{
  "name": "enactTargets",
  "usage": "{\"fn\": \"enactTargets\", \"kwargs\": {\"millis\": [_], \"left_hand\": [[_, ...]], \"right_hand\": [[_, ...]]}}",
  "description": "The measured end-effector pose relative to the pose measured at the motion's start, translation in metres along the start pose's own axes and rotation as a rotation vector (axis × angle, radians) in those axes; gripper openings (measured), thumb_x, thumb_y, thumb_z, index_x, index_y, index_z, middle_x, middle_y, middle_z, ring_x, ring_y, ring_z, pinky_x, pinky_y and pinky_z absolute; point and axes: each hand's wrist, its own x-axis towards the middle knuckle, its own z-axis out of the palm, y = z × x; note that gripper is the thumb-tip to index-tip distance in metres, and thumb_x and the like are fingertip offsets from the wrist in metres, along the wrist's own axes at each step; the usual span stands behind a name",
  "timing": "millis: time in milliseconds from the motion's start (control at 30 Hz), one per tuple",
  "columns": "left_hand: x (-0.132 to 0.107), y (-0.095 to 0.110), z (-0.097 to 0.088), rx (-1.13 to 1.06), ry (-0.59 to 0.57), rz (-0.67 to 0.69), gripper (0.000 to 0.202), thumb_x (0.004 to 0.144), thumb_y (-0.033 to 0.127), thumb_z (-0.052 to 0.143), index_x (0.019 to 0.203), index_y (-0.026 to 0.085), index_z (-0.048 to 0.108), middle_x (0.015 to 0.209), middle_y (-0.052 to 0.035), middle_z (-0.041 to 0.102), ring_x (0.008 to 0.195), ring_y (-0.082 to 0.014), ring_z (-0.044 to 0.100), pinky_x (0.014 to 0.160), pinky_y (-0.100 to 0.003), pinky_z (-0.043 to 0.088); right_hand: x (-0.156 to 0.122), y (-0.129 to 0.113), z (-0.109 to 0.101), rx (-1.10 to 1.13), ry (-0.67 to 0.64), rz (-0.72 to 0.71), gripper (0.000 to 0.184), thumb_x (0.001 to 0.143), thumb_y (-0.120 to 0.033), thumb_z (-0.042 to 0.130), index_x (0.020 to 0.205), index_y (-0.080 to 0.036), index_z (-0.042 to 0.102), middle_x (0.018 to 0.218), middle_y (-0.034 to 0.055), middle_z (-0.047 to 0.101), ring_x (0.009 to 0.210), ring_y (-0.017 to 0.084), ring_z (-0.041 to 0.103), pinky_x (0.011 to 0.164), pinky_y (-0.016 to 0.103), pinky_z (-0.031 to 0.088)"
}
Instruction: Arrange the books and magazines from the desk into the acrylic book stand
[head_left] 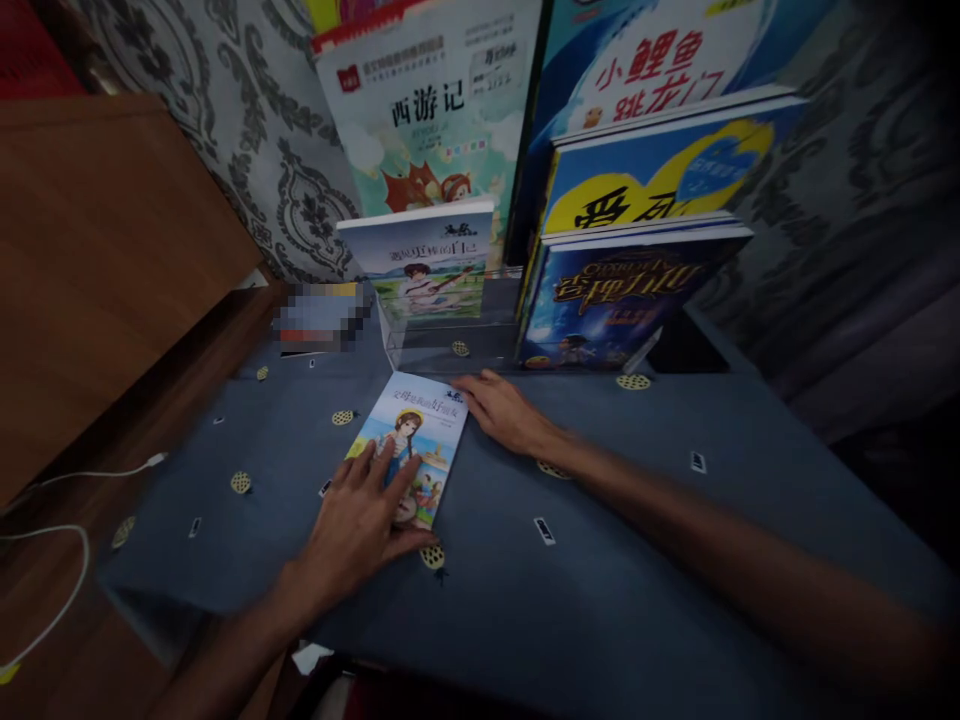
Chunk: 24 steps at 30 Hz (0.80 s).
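Observation:
A paperback book with a girl in a yellow hat on its cover lies face up, slightly turned, on the grey-blue tablecloth. My left hand rests on its lower left part with fingers spread flat, the thumb by the bottom corner. At the book's upper right corner, my right hand has its bent fingers closed against the edge; the thumb's grip is partly hidden. Just behind, a similar paperback stands upright in a clear book stand.
Dark blue books and yellow-and-blue books stand in the rack's right side. Behind is a large picture book. A blurred-out item lies at the back left. A wooden cabinet and white cable are on the left.

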Motion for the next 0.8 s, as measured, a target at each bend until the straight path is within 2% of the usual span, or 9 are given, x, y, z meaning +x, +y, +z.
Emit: {"fn": "enactTargets", "kwargs": {"millis": [167,400,567,700,800], "left_hand": [[-0.004,0.010,-0.004,0.007,-0.040,0.062,0.091,0.077,0.077,0.065,0.151,0.028,0.045,0.155,-0.0178,0.047,0.141,-0.0432,0.045,0.106,-0.057,0.048],[-0.016,0.024,0.003,0.036,0.032,0.062,0.071,0.087,0.056,0.070,0.149,0.030,0.046,0.152,-0.0156,0.051,0.139,-0.0405,0.048,0.103,-0.053,0.052],[-0.001,0.027,0.009,0.093,0.043,0.042,0.064,0.090,0.051,0.068,0.147,0.029,0.048,0.153,-0.0155,0.050,0.136,-0.0397,0.052,0.104,-0.053,0.051],[0.014,0.030,0.003,0.133,0.047,0.036,0.058,0.094,0.052,0.062,0.145,0.026,0.050,0.150,-0.0176,0.053,0.133,-0.0390,0.055,0.101,-0.051,0.054],[0.015,0.027,-0.002,0.180,0.091,0.080,0.054,0.095,0.050,0.061,0.142,0.025,0.054,0.146,-0.0152,0.058,0.130,-0.0361,0.059,0.097,-0.046,0.057]], "right_hand": [[-0.002,0.002,0.006,0.062,0.036,-0.012,0.036,0.100,-0.021,0.039,0.126,-0.018,0.064,0.105,0.0133,0.072,0.099,0.029,0.058,0.089,0.045,0.050],[0.004,0.003,0.007,0.098,0.000,-0.025,0.037,0.100,-0.020,0.040,0.126,-0.019,0.066,0.104,0.0133,0.073,0.098,0.029,0.056,0.089,0.045,0.049],[0.013,0.009,0.008,0.091,0.036,-0.009,0.037,0.098,-0.018,0.042,0.123,-0.016,0.069,0.113,0.0141,0.074,0.101,0.029,0.057,0.090,0.045,0.050],[0.015,0.011,0.011,0.065,0.075,0.023,0.038,0.096,-0.015,0.044,0.123,-0.014,0.070,0.121,0.0155,0.071,0.111,0.029,0.057,0.100,0.046,0.047],[0.009,0.009,0.012,0.010,0.086,0.042,0.038,0.096,-0.015,0.045,0.123,-0.014,0.071,0.121,0.0166,0.069,0.120,0.030,0.055,0.105,0.049,0.043]]}}
